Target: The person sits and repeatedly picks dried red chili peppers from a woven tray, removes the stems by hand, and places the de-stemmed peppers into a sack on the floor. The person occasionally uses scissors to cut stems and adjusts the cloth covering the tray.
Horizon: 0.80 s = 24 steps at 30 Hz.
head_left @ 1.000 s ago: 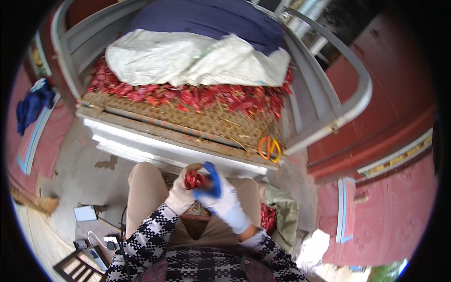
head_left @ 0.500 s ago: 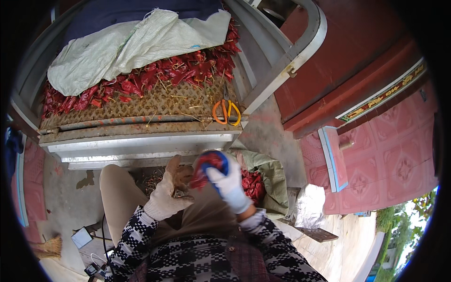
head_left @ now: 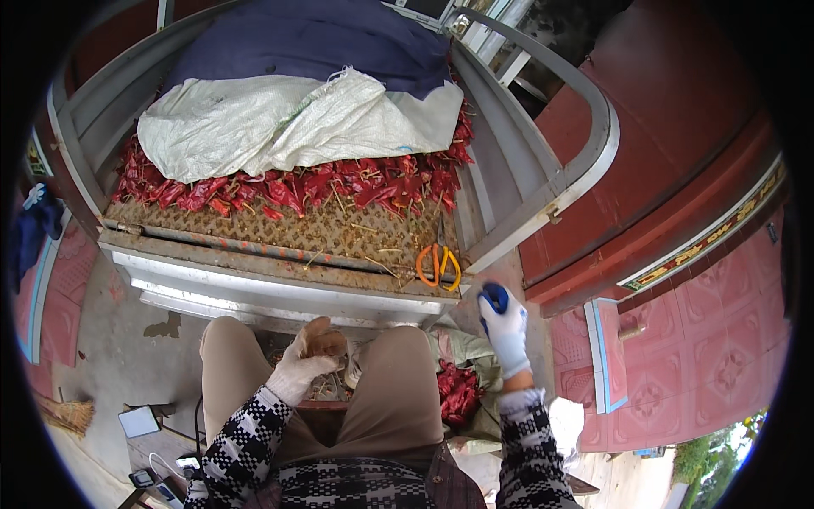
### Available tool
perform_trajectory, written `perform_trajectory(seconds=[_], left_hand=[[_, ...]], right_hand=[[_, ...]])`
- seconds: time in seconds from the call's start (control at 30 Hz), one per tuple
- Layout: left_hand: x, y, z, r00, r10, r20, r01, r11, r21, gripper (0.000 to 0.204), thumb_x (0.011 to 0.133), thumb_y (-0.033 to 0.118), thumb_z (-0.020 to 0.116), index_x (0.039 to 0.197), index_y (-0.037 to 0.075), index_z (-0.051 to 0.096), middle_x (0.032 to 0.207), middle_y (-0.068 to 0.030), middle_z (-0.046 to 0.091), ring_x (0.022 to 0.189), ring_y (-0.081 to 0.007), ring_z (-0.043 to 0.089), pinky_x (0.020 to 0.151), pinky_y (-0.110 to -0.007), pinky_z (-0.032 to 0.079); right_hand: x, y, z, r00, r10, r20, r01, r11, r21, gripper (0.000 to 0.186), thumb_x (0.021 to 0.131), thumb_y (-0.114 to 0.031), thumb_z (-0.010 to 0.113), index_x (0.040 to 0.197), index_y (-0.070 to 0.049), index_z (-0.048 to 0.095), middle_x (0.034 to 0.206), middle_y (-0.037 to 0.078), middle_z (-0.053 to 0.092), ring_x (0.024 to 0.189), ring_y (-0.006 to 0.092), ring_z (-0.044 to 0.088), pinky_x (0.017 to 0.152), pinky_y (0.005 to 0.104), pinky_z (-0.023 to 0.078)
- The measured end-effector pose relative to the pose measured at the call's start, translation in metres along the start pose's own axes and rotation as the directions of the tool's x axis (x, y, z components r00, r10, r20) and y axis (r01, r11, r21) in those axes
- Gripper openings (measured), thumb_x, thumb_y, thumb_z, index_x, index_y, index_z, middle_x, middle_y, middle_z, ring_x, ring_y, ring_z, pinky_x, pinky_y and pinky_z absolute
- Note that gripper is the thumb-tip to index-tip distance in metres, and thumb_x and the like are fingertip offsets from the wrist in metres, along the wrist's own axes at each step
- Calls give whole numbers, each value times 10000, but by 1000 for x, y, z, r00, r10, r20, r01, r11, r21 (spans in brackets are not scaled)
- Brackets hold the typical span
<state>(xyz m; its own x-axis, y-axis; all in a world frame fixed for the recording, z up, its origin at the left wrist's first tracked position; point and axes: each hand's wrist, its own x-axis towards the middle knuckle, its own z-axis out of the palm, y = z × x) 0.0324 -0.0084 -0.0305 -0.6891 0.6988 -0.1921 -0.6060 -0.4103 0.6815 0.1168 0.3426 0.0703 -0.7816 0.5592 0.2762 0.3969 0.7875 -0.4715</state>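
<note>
My left hand point(head_left: 307, 360), in a white knit glove with soiled fingertips, hovers between my knees. Its thumb and fingers curve apart with nothing seen between them. Under it, a container point(head_left: 325, 405) holds stem scraps. Out to the right, beyond the sack and below the scissors, my right hand point(head_left: 504, 327) wears a white glove with a blue palm. Its fingers curl in; no red shows at them, and their inner side is mostly hidden. Red dried chili peppers point(head_left: 292, 188) lie heaped on the truck bed, and more chili peppers point(head_left: 458, 392) fill a pale green sack point(head_left: 487, 416).
Scissors point(head_left: 438, 265) with orange and yellow handles lie at the bed's right front edge. A white woven sheet point(head_left: 229, 127) and a dark blue cloth point(head_left: 314, 42) cover the heap. A metal rail point(head_left: 604, 136) bounds the bed; a broom point(head_left: 68, 414) is at left.
My right hand has swung away to the right from beside my left, and the red peppers in it no longer show. My left hand stays between the knees. The view has tilted up.
</note>
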Motion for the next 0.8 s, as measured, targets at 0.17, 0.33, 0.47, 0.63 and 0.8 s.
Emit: perform_trajectory(seconds=[0.17, 0.33, 0.47, 0.63, 0.8], left_hand=[[-1, 2, -15, 999, 22, -29, -21, 1000, 10, 643, 746, 43, 734, 1328, 97, 468, 1171, -121, 605, 1058, -222, 578, 923, -359, 460], [5, 5, -27, 998, 44, -46, -46, 999, -27, 579, 767, 34, 719, 1298, 110, 501, 1143, -118, 621, 1022, -209, 593, 919, -347, 462], [4, 8, -33, 995, -7, -95, 8, 1000, 7, 567, 791, 31, 708, 1310, 87, 487, 1153, -124, 615, 1052, -228, 596, 929, -355, 470], [14, 5, -43, 998, -28, -49, 25, 997, -68, 573, 806, 44, 703, 1327, 53, 465, 1178, -124, 599, 1077, -226, 588, 937, -353, 470], [20, 9, -37, 1000, -12, -26, 11, 999, -34, 600, 798, 43, 704, 1343, 57, 454, 1201, -93, 585, 1096, -204, 568, 960, -348, 453]], right_hand=[[107, -67, 62, 997, -74, 22, 77, 987, -143, 672, 765, -333, 736, 1335, -73, 494, 1136, 182, 639, 1018, 325, 635, 880, 415, 497], [181, -89, 96, 990, -3, 141, 64, 897, -437, 773, 777, -371, 722, 1435, -137, 393, 1208, 173, 605, 1049, 320, 626, 901, 416, 498], [219, -84, 130, 985, -43, 166, 120, 863, -491, 620, 821, -349, 654, 1379, -152, 469, 1173, 148, 630, 1027, 308, 636, 889, 414, 502], [236, -67, 127, 994, -106, -8, 93, 900, -427, 426, 856, -320, 573, 1243, -141, 599, 1119, 126, 668, 1001, 298, 647, 885, 406, 505], [198, -67, 56, 951, -303, -63, 261, 894, -364, 374, 826, -294, 572, 1150, -119, 637, 1064, 137, 676, 947, 324, 653, 839, 415, 511]])
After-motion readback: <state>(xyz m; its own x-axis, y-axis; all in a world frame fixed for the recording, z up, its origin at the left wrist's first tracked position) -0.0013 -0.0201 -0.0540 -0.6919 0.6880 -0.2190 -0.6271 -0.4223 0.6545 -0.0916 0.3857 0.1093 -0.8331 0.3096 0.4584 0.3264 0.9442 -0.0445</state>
